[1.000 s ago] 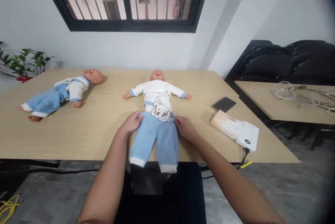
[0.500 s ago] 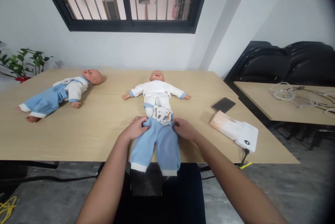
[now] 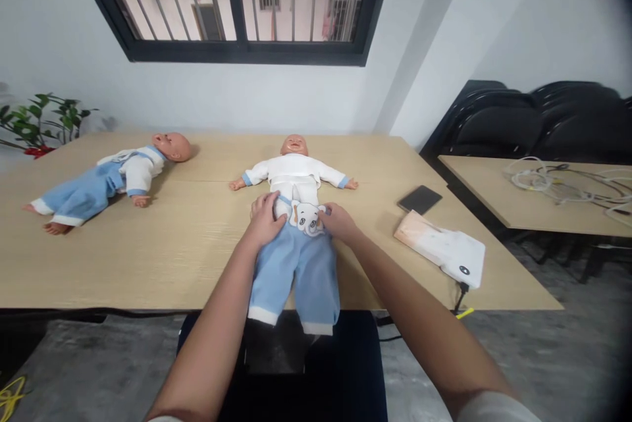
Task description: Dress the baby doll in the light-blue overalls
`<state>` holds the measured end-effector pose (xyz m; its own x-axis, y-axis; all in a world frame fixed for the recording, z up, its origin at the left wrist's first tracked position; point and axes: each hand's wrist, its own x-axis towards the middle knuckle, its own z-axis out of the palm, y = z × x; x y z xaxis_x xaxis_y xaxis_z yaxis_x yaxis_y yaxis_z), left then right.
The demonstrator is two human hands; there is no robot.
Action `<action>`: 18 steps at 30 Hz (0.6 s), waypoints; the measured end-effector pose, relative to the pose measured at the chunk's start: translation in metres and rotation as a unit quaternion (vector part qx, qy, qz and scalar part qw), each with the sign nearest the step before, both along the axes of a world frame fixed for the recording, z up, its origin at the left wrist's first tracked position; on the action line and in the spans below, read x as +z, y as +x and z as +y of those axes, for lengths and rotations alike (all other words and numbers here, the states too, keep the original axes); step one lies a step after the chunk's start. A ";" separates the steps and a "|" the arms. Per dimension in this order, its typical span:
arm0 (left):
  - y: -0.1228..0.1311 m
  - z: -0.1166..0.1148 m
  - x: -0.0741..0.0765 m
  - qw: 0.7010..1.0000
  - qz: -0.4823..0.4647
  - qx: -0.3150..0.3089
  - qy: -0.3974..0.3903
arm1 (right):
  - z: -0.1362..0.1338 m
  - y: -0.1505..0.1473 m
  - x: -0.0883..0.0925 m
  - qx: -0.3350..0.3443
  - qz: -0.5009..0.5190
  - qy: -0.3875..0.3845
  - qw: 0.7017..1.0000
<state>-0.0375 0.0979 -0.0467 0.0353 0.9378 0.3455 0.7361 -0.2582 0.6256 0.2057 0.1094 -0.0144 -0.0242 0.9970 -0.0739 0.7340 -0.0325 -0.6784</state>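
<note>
A baby doll (image 3: 295, 166) in a white top with blue cuffs lies on its back, arms spread and head toward the wall. Light blue doll trousers (image 3: 296, 261) with white hems and an elephant face at the waist cover its lower body, the leg ends hanging past the table's near edge. My left hand (image 3: 267, 218) is closed on the waist's left side, beside a blue strap. On the opposite side, my right hand (image 3: 338, 222) pinches the trousers by the elephant's ear. The doll's feet are hidden.
A second doll (image 3: 108, 178) in similar clothes lies at the left of the table (image 3: 197, 244). To the right are a black phone (image 3: 419, 199) and a white device (image 3: 461, 254) with a cable. Another table (image 3: 523, 205) holds coiled cables, with black chairs (image 3: 498, 122) behind.
Both hands have moved up toward the doll's waist, the left one further, reaching the blue strap. The trousers' left leg has shifted slightly inward. The view has tilted a little.
</note>
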 end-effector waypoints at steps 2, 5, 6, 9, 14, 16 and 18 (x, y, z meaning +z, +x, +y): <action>0.005 0.001 0.004 0.999 0.030 0.013 0.014 | -0.004 -0.001 0.001 -0.023 0.014 0.034 0.999; 0.006 0.004 0.009 0.996 0.064 -0.045 0.032 | -0.017 0.000 0.007 0.044 0.068 0.135 0.988; 0.005 0.004 0.010 0.994 0.073 -0.068 0.033 | -0.024 0.001 0.010 0.101 0.086 0.159 0.978; -0.003 0.000 0.014 0.992 0.085 -0.086 0.023 | -0.041 0.004 0.018 0.285 0.098 0.163 0.939; -0.021 -0.035 0.013 0.995 0.067 -0.077 -0.014 | -0.038 -0.005 0.034 0.257 -0.008 0.060 0.965; -0.025 -0.050 0.009 0.993 0.069 -0.082 -0.042 | -0.021 -0.021 0.038 0.188 -0.064 0.037 0.979; -0.025 -0.058 0.005 0.993 0.073 -0.070 -0.064 | -0.002 -0.043 0.041 0.162 -0.103 0.017 0.981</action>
<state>-0.0625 0.0395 -0.0415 0.2091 0.9559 0.2062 0.7842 -0.2899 0.5486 0.1626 0.1077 0.0266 -0.3291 0.9411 -0.0781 0.8240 0.2458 -0.5105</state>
